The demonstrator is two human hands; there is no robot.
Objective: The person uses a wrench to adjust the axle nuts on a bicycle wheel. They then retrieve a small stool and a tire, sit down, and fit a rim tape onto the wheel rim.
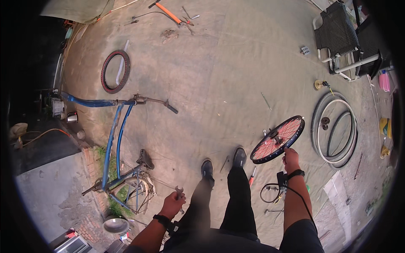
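Red-spoked, the bicycle wheel point(276, 138) tilts right of the frame's centre, its lower edge gripped by the right hand point(291, 160). Lower left of centre, the left hand point(170, 205) clasps an open-ended wrench point(180, 193). Wheel handling seems under way; the next move likely calls for steadiness.

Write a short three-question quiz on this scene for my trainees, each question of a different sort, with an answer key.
1. What does the left hand hold?
2. Fill the gap: The right hand grips a wheel that has ____ spokes.
3. True or false: In the picture, the blue bicycle frame is to the left of that wheel.

Key:
1. A wrench.
2. Red.
3. True.
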